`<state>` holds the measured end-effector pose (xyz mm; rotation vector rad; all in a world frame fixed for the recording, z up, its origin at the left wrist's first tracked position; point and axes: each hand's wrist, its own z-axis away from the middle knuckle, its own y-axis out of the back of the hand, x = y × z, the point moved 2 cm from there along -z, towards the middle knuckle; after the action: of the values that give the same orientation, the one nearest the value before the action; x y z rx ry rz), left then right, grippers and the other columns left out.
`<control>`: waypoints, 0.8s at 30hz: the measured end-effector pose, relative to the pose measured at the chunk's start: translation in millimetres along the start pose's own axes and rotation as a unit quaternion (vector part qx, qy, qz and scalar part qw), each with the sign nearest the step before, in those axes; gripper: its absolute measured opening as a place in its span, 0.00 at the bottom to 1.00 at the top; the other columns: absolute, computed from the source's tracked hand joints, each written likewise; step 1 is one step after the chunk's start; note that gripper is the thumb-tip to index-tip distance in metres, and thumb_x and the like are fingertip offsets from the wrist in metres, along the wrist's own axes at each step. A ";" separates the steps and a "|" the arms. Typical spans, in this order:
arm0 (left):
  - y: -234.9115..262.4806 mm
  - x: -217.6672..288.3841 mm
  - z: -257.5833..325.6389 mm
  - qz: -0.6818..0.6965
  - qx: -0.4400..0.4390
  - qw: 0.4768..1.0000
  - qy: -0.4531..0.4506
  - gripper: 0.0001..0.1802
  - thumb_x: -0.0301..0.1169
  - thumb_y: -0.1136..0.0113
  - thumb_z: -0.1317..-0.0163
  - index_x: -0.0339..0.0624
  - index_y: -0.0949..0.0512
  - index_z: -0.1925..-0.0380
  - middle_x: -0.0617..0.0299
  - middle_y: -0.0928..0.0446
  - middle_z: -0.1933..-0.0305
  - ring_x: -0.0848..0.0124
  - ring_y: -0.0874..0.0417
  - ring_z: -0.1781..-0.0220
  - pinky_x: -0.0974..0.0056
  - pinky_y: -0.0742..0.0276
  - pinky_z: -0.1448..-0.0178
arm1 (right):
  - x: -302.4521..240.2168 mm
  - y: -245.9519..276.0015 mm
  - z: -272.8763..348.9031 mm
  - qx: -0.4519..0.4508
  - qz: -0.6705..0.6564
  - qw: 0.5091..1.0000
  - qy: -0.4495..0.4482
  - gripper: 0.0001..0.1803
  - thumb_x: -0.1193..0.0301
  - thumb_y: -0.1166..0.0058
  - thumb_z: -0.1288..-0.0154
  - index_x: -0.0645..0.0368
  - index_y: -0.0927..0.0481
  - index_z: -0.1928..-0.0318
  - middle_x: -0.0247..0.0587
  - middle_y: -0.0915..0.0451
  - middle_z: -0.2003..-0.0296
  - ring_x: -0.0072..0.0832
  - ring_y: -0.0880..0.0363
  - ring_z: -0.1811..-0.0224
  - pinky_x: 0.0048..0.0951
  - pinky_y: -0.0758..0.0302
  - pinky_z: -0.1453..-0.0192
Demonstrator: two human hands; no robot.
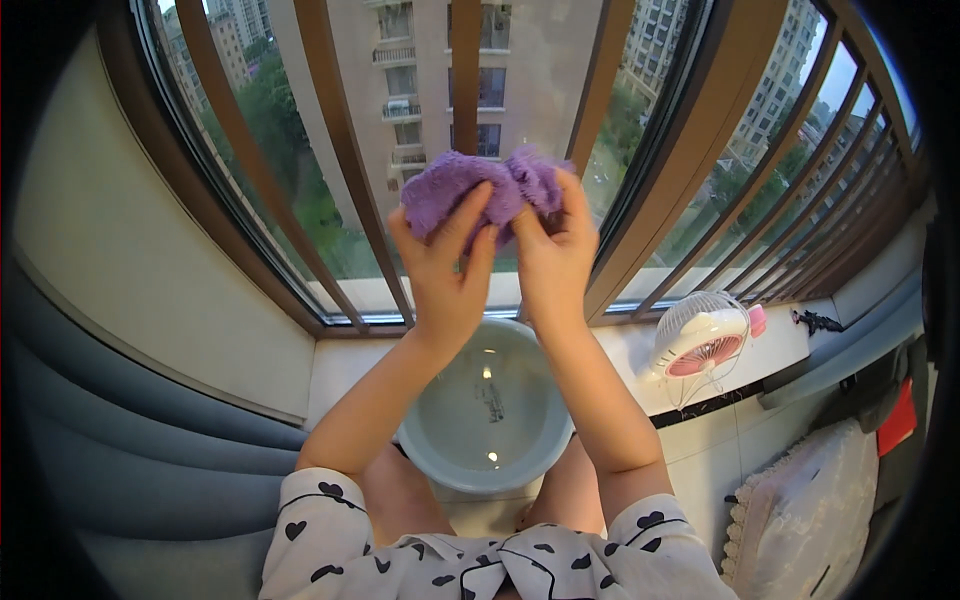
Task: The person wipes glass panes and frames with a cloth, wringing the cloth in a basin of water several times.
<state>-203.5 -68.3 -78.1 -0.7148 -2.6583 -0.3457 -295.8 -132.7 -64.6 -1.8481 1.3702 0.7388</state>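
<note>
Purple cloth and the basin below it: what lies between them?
Only the person's own wrists and forearms, in the head view. The purple cloth is held above the basin.

The purple cloth (487,188) looks fluffy, a shaggy microfibre pile, matt; the pale blue basin (487,405) is smooth glossy plastic, light glinting on the water inside; the small fan (700,340) is shiny white and pink plastic with a thin wire grille; the window bars (352,170) look satin brown metal; the sill (790,345) is polished white stone.
</note>
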 end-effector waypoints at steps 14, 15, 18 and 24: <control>-58.7 -7.0 -42.2 -0.124 -0.143 0.980 -0.062 0.38 0.33 0.41 0.44 0.37 0.42 0.34 0.47 0.39 0.34 0.49 0.38 0.33 0.54 0.34 0.36 | -34.5 -11.7 -53.6 -0.104 0.279 0.929 0.220 0.22 0.74 0.54 0.36 0.65 0.34 0.42 0.60 0.31 0.49 0.56 0.34 0.45 0.45 0.36 0.41; -58.9 -4.4 -49.7 -0.171 -0.141 0.972 -0.079 0.36 0.32 0.42 0.42 0.38 0.42 0.34 0.49 0.38 0.35 0.51 0.37 0.34 0.55 0.35 0.34 | -42.2 -16.3 -62.0 -0.130 0.292 0.923 0.213 0.23 0.74 0.53 0.37 0.66 0.34 0.41 0.60 0.32 0.46 0.56 0.35 0.43 0.44 0.37 0.39; -66.5 7.7 -91.9 -0.154 -0.098 0.979 -0.095 0.32 0.33 0.44 0.40 0.40 0.42 0.36 0.51 0.37 0.37 0.55 0.36 0.35 0.56 0.34 0.35 | -72.1 -32.8 -97.7 -0.090 0.277 0.904 0.313 0.24 0.71 0.53 0.37 0.67 0.34 0.41 0.60 0.31 0.48 0.56 0.35 0.43 0.46 0.38 0.39; -94.6 19.0 -183.2 0.456 -0.058 0.886 0.067 0.25 0.35 0.50 0.34 0.44 0.40 0.39 0.57 0.34 0.41 0.61 0.33 0.38 0.57 0.33 0.37 | -130.3 -57.2 -171.9 -0.093 0.306 0.846 0.427 0.24 0.65 0.53 0.36 0.67 0.32 0.43 0.57 0.29 0.48 0.54 0.34 0.43 0.45 0.38 0.37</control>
<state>-216.5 -199.0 82.0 -1.7717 -1.8889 -0.2622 -271.0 -189.0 149.9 -1.9802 2.6231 0.3123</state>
